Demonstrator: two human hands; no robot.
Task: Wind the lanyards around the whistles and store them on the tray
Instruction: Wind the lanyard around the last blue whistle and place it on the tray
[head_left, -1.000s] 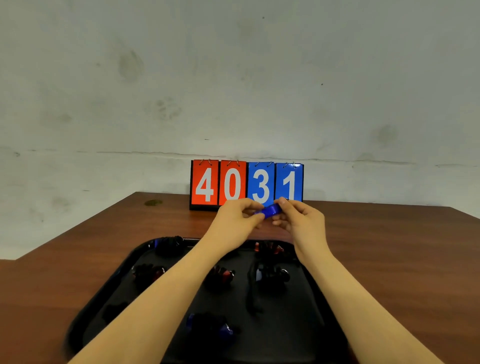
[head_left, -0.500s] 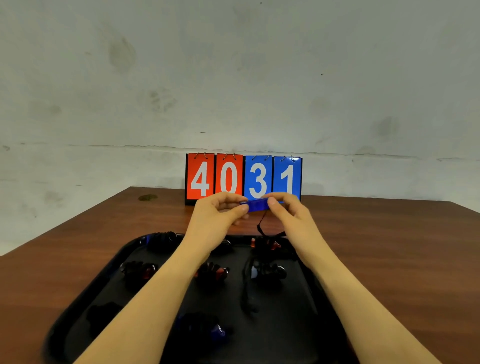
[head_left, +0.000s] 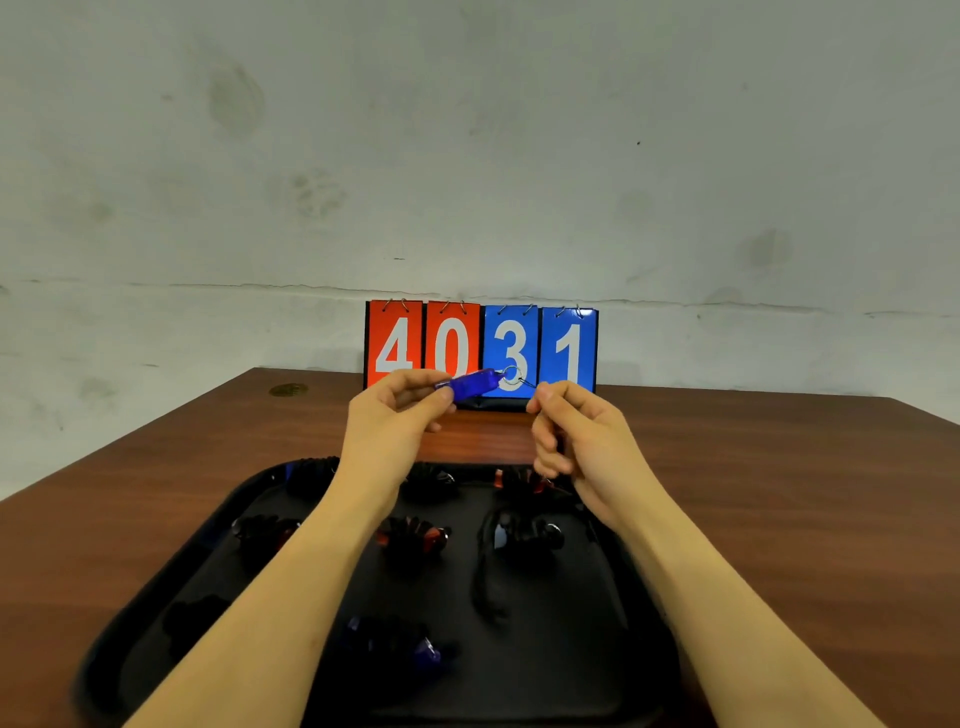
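Since the last frame the hands have drawn apart: left hand (head_left: 387, 415) pinches the blue whistle (head_left: 470, 384) above the tray (head_left: 613, 675), right hand (head_left: 571, 441) pinches its lanyard (head_left: 525, 383). Keep the cord taut while winding.

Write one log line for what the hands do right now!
left hand: holds blue whistle | right hand: pinches lanyard | tray: wound whistles | step: winding not started

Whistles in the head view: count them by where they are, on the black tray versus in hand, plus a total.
Dark lanyard-wrapped whistles on the black plastic tray: 8
Translucent blue plastic whistle pinched in the left hand, its thin black lanyard pinched by the right hand: 1
Total: 9
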